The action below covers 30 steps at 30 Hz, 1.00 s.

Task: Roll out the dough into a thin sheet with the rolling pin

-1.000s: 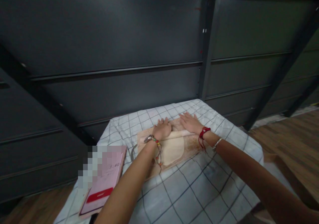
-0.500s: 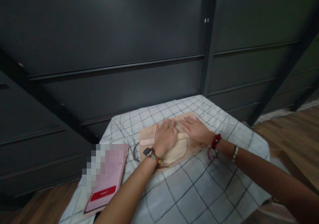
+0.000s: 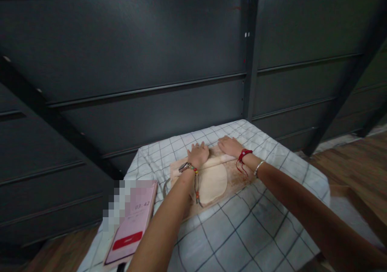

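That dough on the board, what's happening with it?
A person has the left hand and the right hand over a rolling pin, fingers stretched out beyond it. The dough shows as a flat, pale sheet with a rounded edge on the near side of the pin, lying on a board. The board rests on a white checked tablecloth, and a phone lies on the cloth to the left.

The tabletop [image 3: 229, 235], draped in a white cloth [image 3: 256, 219] with dark grid lines, bears a tan board [image 3: 238, 175] near its middle and, at the board's eight o'clock, a pink-edged phone [image 3: 133, 223], screen upward.
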Motion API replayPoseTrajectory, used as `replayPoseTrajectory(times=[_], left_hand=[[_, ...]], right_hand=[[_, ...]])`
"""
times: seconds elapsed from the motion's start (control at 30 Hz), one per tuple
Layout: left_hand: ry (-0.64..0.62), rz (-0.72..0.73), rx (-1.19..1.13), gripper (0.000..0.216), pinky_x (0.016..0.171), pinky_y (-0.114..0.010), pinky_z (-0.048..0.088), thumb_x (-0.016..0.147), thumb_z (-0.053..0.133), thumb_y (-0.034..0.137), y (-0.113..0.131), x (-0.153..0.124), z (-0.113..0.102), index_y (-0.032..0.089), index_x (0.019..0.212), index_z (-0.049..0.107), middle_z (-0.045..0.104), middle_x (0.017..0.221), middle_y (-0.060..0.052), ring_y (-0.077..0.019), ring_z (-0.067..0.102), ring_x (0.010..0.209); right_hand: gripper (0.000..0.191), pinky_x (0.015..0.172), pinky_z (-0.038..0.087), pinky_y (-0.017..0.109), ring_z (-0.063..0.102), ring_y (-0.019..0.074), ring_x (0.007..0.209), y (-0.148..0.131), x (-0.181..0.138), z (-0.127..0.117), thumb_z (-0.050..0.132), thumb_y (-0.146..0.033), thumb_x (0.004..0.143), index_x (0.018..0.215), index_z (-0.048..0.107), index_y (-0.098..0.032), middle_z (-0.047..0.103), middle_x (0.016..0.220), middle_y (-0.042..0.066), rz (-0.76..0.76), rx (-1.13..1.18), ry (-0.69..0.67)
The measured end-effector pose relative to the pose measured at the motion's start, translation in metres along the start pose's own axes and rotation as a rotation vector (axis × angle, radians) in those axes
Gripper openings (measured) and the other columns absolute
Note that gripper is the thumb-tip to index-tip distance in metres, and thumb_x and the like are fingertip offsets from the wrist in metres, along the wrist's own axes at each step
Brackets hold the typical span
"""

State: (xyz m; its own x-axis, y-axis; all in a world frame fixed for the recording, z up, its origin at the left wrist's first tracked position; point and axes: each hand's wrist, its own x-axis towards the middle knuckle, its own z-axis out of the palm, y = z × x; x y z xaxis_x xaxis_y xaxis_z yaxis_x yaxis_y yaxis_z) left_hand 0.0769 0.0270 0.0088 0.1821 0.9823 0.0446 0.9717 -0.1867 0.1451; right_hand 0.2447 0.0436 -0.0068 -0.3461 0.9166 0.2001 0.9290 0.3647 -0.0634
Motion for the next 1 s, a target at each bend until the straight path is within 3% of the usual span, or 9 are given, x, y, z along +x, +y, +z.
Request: replayPoseTrajectory(times=[0.17, 0.27, 0.37, 0.57, 0.67, 0.73, 0.83, 0.93, 1.0], left_hand=[[-0.044, 0.077, -0.012, 0.04, 0.1, -0.05, 0.04, 0.094, 0.052, 0.041, 0.0, -0.008, 0.002, 0.021, 0.128, 0.053, 0.05, 0.136, -0.01, -0.0259, 0.051, 0.119], [-0.048, 0.089, -0.017, 0.041, 0.106, -0.052, 0.033, 0.099, 0.036, 0.042, 0.003, -0.02, 0.003, 0.028, 0.134, 0.05, 0.044, 0.145, -0.01, -0.0281, 0.041, 0.131], [-0.054, 0.098, -0.009, 0.05, 0.108, -0.055, 0.028, 0.098, 0.023, 0.038, 0.008, -0.039, 0.002, 0.023, 0.144, 0.039, 0.037, 0.15, -0.011, -0.0298, 0.031, 0.139], [0.007, 0.121, -0.004, 0.056, 0.114, -0.047, 0.02, 0.097, 0.016, 0.032, 0.021, -0.09, 0.001, 0.016, 0.147, 0.033, 0.029, 0.153, -0.011, -0.0253, 0.024, 0.142], [0.004, 0.172, -0.041, 0.057, 0.115, -0.045, 0.019, 0.097, 0.013, 0.031, 0.022, -0.111, -0.001, 0.015, 0.15, 0.027, 0.026, 0.155, -0.009, -0.0222, 0.02, 0.143], [-0.006, 0.207, -0.077, 0.056, 0.115, -0.041, 0.02, 0.098, 0.013, 0.031, 0.016, -0.12, -0.004, 0.016, 0.151, 0.023, 0.023, 0.156, -0.008, -0.0198, 0.018, 0.144], [0.034, 0.202, -0.103, 0.057, 0.114, -0.039, 0.023, 0.099, 0.013, 0.036, 0.0, -0.127, -0.011, 0.015, 0.151, 0.022, 0.02, 0.156, -0.01, -0.0209, 0.015, 0.144], [0.115, 0.136, -0.063, 0.058, 0.115, -0.039, 0.022, 0.099, 0.013, 0.038, -0.023, -0.127, -0.015, 0.012, 0.149, 0.027, 0.024, 0.155, -0.013, -0.0236, 0.016, 0.144], [0.156, 0.102, -0.019, 0.057, 0.115, -0.039, 0.021, 0.099, 0.013, 0.036, -0.037, -0.124, -0.014, 0.01, 0.147, 0.031, 0.028, 0.153, -0.014, -0.0241, 0.017, 0.143]], right_hand=[[0.03, 0.103, 0.036, 0.037, 0.052, 0.0213, 0.119, 0.0, -0.016, 0.0, 0.04, -0.016, 0.095, 0.107, 0.067, -0.014, 0.061, 0.125, 0.012, -0.182, -0.05, -0.069], [0.038, 0.109, 0.031, 0.038, 0.049, 0.021, 0.125, -0.002, -0.027, 0.001, 0.033, -0.013, 0.096, 0.122, 0.06, -0.007, 0.056, 0.133, 0.015, -0.307, -0.103, -0.06], [0.042, 0.112, 0.027, 0.037, 0.046, 0.0208, 0.128, -0.006, -0.043, 0.001, 0.029, -0.013, 0.097, 0.128, 0.055, -0.002, 0.054, 0.135, 0.016, -0.313, -0.084, -0.036], [0.048, 0.109, 0.033, 0.041, 0.04, 0.0221, 0.133, -0.017, -0.09, -0.001, 0.023, -0.031, 0.101, 0.135, 0.051, -0.014, 0.052, 0.138, 0.01, -0.207, 0.03, 0.099], [0.048, 0.108, 0.033, 0.044, 0.036, 0.0253, 0.136, -0.02, -0.114, -0.001, 0.029, -0.038, 0.1, 0.135, 0.05, -0.014, 0.05, 0.14, 0.013, -0.238, -0.011, 0.159], [0.044, 0.107, 0.034, 0.045, 0.037, 0.0277, 0.135, -0.021, -0.126, -0.002, 0.037, -0.038, 0.098, 0.129, 0.054, -0.012, 0.052, 0.137, 0.015, -0.282, -0.07, 0.18], [0.032, 0.099, 0.04, 0.042, 0.053, 0.0269, 0.118, -0.024, -0.134, -0.005, 0.049, -0.033, 0.095, 0.116, 0.06, -0.012, 0.063, 0.119, 0.014, -0.281, -0.107, 0.167], [0.022, 0.089, 0.044, 0.038, 0.06, 0.0243, 0.096, -0.025, -0.134, -0.012, 0.055, -0.03, 0.092, 0.105, 0.062, -0.014, 0.066, 0.101, 0.01, -0.277, -0.119, 0.157], [0.022, 0.087, 0.043, 0.039, 0.059, 0.0253, 0.093, -0.025, -0.132, -0.018, 0.056, -0.029, 0.091, 0.106, 0.062, -0.014, 0.065, 0.099, 0.01, -0.314, -0.157, 0.19]])
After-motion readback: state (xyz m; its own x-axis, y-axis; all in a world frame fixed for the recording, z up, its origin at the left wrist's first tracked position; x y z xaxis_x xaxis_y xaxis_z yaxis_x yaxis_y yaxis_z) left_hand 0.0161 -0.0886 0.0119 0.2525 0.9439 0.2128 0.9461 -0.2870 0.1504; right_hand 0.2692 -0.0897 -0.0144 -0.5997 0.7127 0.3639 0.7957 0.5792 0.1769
